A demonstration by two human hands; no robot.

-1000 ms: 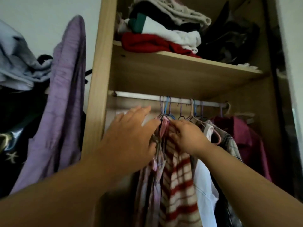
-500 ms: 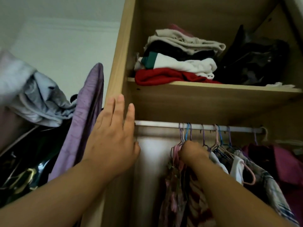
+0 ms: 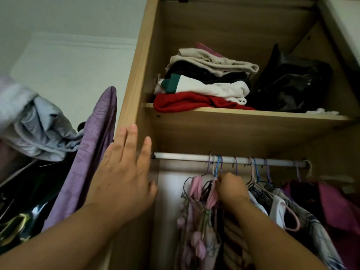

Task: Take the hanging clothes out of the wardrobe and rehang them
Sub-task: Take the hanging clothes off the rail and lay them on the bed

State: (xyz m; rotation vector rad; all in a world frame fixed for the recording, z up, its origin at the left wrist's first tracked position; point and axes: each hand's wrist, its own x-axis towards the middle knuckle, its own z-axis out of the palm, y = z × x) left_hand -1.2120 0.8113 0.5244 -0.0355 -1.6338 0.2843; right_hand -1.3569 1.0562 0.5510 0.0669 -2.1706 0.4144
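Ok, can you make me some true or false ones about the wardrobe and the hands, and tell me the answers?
1. The left hand is open, with straight fingers. True.
2. The right hand hangs empty. False: it grips hangers just under the rail.
3. A red jumper lies at the bottom of the folded pile on the shelf. True.
4. The purple cloth hangs inside the wardrobe. False: it hangs outside, left of the wardrobe's side.
5. The rail holds no hangers. False: several hang on it.
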